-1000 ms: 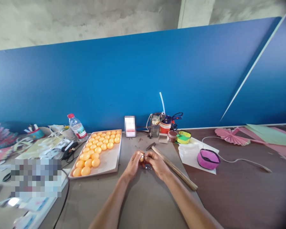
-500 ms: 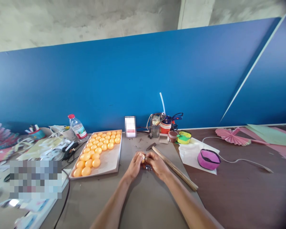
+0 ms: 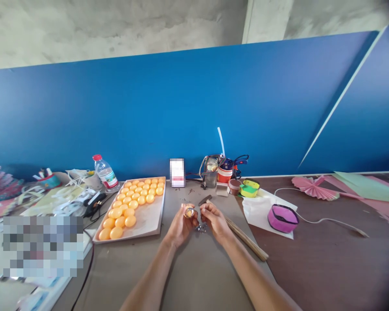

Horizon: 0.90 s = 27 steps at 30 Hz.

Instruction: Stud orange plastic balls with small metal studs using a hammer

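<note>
My left hand (image 3: 179, 226) is closed around a small round ball (image 3: 189, 211) with an orange and shiny silvery surface; the fingers cover part of it. Just to its right, apart from the ball, my right hand (image 3: 215, 222) has thumb and fingertips pinched together. Whatever it may hold is too small to make out. Beneath the hands lie some small shiny silver pieces (image 3: 201, 227). A hammer with a wooden handle (image 3: 248, 239) lies behind and right of my right hand. To the left, a shallow white tray (image 3: 145, 224) carries many orange balls.
At the back stand a glass jar (image 3: 210, 177), a red-and-white cup (image 3: 225, 175) and a brown tub (image 3: 235, 185). A purple mesh-like container (image 3: 282, 218) sits on white paper at right. A water bottle (image 3: 106, 175) and a black cable (image 3: 90, 268) are at left.
My hands have moved apart: the right hand has come away from the ball, which now shows more in my left hand. Tray and hammer stay put.
</note>
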Tool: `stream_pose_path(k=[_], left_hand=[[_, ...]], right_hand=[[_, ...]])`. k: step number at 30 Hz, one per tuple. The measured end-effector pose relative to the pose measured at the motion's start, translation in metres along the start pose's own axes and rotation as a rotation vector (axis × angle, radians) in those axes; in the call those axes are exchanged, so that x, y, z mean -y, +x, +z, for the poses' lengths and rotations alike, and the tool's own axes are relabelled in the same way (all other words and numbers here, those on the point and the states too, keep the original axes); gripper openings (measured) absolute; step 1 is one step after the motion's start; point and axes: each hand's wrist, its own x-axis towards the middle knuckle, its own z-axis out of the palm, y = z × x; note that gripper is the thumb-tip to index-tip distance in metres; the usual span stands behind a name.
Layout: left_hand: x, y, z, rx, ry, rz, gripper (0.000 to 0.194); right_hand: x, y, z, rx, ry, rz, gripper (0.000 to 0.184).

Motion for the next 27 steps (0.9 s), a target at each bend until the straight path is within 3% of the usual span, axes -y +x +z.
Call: stream_pose_path(k=[9, 13, 16, 18, 21, 24, 27], left_hand=[[-0.002, 0.001, 0.001, -0.106, 0.082, 0.138, 0.026], [-0.003, 0.000, 0.000, -0.141, 0.081, 0.153, 0.022], [-0.005, -0.001, -0.001, -0.128, 0.045, 0.156, 0.019], [-0.006, -0.001, -0.003, -0.117, 0.016, 0.164, 0.018], [-0.008, -0.001, -0.004, -0.102, -0.032, 0.170, 0.018], [-0.010, -0.001, -0.005, -0.071, -0.108, 0.141, 0.024], [-0.011, -0.002, -0.006, -0.030, -0.186, 0.093, 0.034]], right_hand=[[-0.004, 0.004, -0.007, -0.112, -0.366, -0.192, 0.015], [-0.010, 0.006, -0.016, -0.188, -0.711, -0.344, 0.009], [-0.008, 0.005, -0.022, -0.273, -1.065, -0.461, 0.017], [-0.004, 0.003, -0.025, -0.345, -1.311, -0.419, 0.023], [0.003, 0.001, -0.029, -0.384, -1.579, -0.184, 0.027], [0.007, 0.002, -0.034, -0.315, -1.693, 0.026, 0.026], [0.007, 0.005, -0.039, -0.258, -1.733, 0.091, 0.024]])
